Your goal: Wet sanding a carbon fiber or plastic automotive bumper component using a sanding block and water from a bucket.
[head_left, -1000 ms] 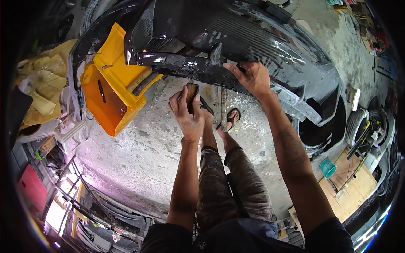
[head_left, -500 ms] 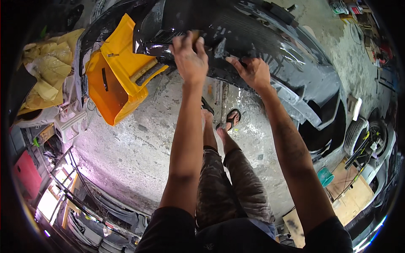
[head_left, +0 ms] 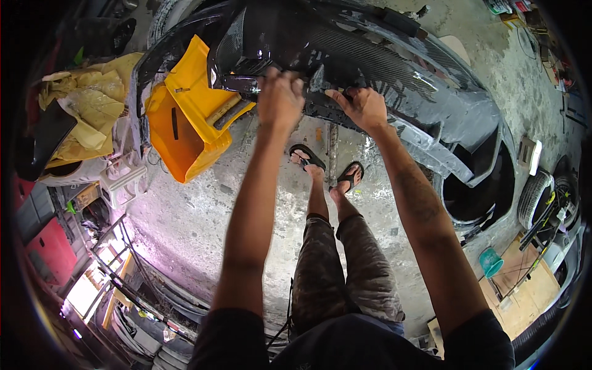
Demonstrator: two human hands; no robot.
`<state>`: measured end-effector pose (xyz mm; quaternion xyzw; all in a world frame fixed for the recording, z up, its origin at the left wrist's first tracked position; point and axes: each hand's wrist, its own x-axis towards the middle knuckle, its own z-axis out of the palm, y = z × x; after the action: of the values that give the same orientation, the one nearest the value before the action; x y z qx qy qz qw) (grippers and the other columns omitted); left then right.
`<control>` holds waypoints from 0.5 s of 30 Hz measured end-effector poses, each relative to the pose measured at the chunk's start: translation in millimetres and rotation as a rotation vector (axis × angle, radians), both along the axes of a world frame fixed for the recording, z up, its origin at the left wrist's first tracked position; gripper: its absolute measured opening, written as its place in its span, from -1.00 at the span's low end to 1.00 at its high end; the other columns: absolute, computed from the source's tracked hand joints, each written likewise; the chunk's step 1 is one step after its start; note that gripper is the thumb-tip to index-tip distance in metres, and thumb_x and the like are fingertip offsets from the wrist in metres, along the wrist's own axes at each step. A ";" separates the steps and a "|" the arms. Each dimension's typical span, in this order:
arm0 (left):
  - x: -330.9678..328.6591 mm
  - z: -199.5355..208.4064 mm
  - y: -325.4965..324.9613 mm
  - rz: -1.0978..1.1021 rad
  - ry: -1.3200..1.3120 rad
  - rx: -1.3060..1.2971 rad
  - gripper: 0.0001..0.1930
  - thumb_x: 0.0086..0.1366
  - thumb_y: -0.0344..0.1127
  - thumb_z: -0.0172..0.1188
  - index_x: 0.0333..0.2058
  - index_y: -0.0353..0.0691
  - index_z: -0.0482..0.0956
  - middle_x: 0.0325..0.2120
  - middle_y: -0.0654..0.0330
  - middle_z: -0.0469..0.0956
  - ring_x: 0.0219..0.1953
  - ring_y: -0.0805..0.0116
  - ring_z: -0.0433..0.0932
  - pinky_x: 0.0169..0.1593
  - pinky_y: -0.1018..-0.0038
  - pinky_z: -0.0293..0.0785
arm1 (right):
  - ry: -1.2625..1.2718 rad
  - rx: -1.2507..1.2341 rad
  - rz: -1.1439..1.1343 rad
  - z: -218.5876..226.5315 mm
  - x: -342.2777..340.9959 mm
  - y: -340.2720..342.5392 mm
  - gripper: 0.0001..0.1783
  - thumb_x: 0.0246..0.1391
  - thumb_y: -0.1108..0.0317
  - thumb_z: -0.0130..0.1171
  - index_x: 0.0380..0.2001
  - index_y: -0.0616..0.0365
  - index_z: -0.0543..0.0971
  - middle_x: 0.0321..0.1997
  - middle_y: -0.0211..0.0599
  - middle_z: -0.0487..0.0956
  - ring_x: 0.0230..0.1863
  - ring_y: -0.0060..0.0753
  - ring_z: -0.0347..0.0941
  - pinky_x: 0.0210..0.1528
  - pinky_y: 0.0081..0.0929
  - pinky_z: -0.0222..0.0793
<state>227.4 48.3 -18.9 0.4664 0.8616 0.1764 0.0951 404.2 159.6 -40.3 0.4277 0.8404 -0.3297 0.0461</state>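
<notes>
Workpiece: black car bumper cover [head_left: 376, 58], patched with dull grey, spanning the area in front of the person, beyond both hands. Left hand [head_left: 280, 102]: bent fingers against the lower front section, blurred; whether it holds anything cannot be told. Right hand [head_left: 365, 106]: fingers curled and thumb spread at the lower edge; firmness of hold cannot be confirmed.

Caution — likely faults: uneven force from the left hand could rock the cover if the right hand slips. Grit under the fingers could scratch the glossy surface. A sideways shift of the cover could scuff the yellow plastic panel [head_left: 194, 111] near its left end. A stumble is possible — open sandals [head_left: 317, 162] stand beside a bar [head_left: 333, 139] on the floor [head_left: 203, 234].
</notes>
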 end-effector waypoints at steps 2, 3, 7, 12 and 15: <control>-58.7 9.1 -0.4 0.148 -0.082 -0.187 -0.81 0.26 -0.30 0.22 -0.23 -0.26 0.67 -0.05 -0.03 0.48 0.08 -0.10 0.43 0.20 0.14 0.34 | 0.052 -0.026 0.017 0.8 -6.8 -7.4 -0.29 0.07 -0.44 0.11 -0.31 0.05 0.72 -0.45 -0.11 0.67 -0.27 0.01 0.65 -0.17 -0.17 0.56; -63.3 9.2 -4.0 0.108 0.043 -0.171 -0.80 0.29 -0.28 0.20 -0.25 -0.27 0.68 -0.07 -0.04 0.50 0.08 -0.11 0.44 0.20 0.10 0.35 | 0.063 0.027 0.102 1.5 -4.3 -9.6 -0.28 0.03 -0.45 0.14 -0.29 0.05 0.72 -0.42 -0.10 0.68 -0.25 0.00 0.65 -0.15 -0.17 0.56; 22.9 1.8 3.3 -0.096 0.282 -0.024 -0.79 0.29 -0.27 0.23 -0.28 -0.30 0.67 -0.14 -0.09 0.54 -0.01 -0.08 0.50 0.11 0.05 0.42 | -0.008 0.014 0.129 -3.6 9.4 4.9 -0.24 -0.07 -0.45 0.22 -0.20 0.08 0.71 -0.32 -0.11 0.69 -0.18 -0.02 0.65 -0.08 -0.18 0.55; -71.3 2.5 -9.8 0.152 0.023 -0.291 -0.74 0.31 -0.24 0.17 -0.15 -0.24 0.69 -0.10 -0.12 0.49 -0.02 -0.16 0.49 0.06 0.02 0.45 | 0.033 -0.048 0.111 0.5 -11.0 -7.9 -0.26 -0.05 -0.42 0.24 -0.20 0.08 0.71 -0.33 -0.12 0.70 -0.17 -0.03 0.65 -0.07 -0.17 0.54; 4.0 -13.0 -2.0 -0.047 0.131 -0.070 -0.74 0.31 -0.22 0.17 -0.15 -0.22 0.69 -0.12 -0.12 0.49 -0.02 -0.16 0.47 0.09 0.05 0.42 | 0.003 -0.013 0.121 4.0 2.1 1.2 -0.29 -0.04 -0.40 0.25 -0.24 0.09 0.71 -0.35 -0.12 0.70 -0.18 -0.04 0.65 -0.07 -0.19 0.55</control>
<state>231.4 46.3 -32.0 0.4934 0.8604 0.1129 0.0590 406.3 160.9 -36.3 0.3753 0.8627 -0.3323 0.0676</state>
